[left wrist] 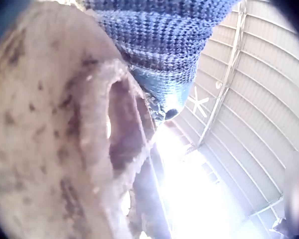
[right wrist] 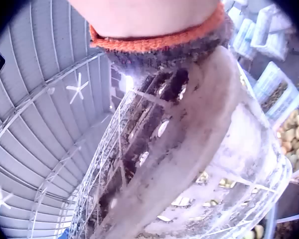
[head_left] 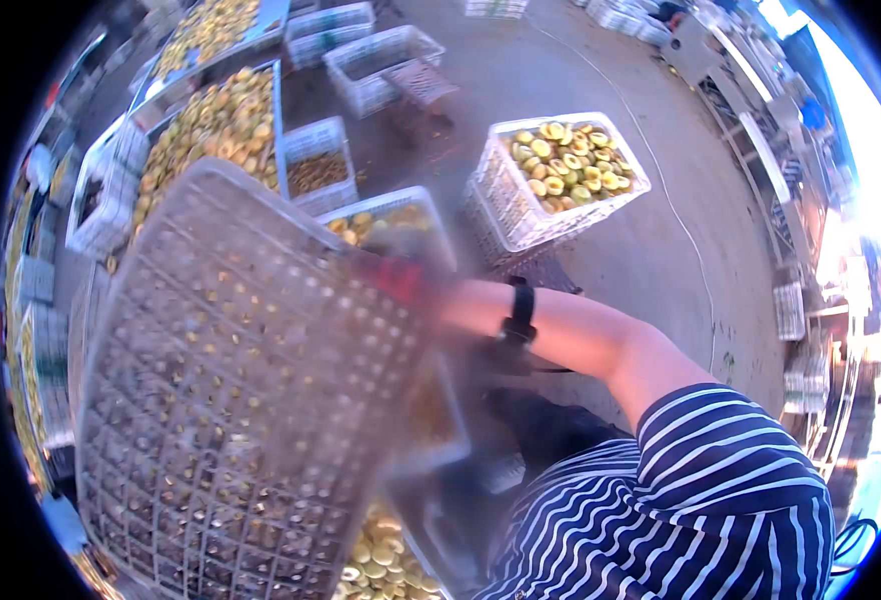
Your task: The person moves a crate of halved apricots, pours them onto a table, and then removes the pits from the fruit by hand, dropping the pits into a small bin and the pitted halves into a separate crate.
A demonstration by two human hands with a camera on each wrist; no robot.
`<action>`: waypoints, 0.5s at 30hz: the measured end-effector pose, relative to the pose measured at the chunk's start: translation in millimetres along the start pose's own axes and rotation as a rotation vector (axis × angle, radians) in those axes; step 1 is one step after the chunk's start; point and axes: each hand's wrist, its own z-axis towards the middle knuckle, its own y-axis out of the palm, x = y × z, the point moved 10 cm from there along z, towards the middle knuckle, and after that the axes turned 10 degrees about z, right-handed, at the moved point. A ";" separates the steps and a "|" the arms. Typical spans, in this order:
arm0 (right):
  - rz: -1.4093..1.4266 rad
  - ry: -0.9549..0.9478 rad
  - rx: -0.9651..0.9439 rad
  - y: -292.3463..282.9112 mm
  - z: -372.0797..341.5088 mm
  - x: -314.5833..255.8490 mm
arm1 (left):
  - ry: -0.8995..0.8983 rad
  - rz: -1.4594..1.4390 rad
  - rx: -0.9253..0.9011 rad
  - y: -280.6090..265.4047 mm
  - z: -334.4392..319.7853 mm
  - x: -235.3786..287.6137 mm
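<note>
So my right hand [right wrist: 164, 57] is up top in a dark knit glove with a fuzzy orange cuff [right wrist: 159, 44], a bit of bare wrist above it. I've got it on the thick rim of a seriously grubby whitish plastic crate [right wrist: 167, 159], tilted, fingers mostly hidden. Dark grime's caked around the slots near my glove, and yellowish pieces [right wrist: 228, 183] show through the openings lower down. Left side is all ribbed metal roof [right wrist: 30, 64] plus two white ceiling fans [right wrist: 78, 88]. Over on the right: pale crates [right wrist: 269, 27], a bin of brown bits [right wrist: 275, 94], and a heap of yellowish pieces below that.
</note>
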 end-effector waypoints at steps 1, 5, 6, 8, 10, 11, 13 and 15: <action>-0.085 -0.058 0.064 -30.3 -10.7 9.2 | -0.016 -0.030 -0.060 15.9 -6.6 10.5; -0.704 -0.455 -0.107 -105.5 -67.5 120.8 | -0.163 -0.202 -0.388 92.8 -38.9 34.5; -0.526 -0.243 -0.032 -142.3 -72.7 129.4 | -0.262 -0.288 -0.518 121.7 -49.4 25.8; -0.150 0.304 0.144 -209.7 -97.5 126.1 | -0.156 -0.291 -0.585 132.7 -71.3 77.7; -0.331 0.075 0.163 -254.2 -115.2 100.7 | 0.136 -0.110 -0.566 141.2 -102.9 148.5; -0.445 0.054 0.169 -274.8 -125.4 102.1 | 0.189 -0.152 -0.595 153.3 -120.9 168.7; -0.544 0.030 0.208 -317.6 -148.4 115.0 | 0.057 -0.189 -0.785 186.8 -154.8 174.7; -0.525 0.077 0.231 -362.5 -173.3 139.0 | 0.197 -0.111 -0.927 205.9 -185.0 195.5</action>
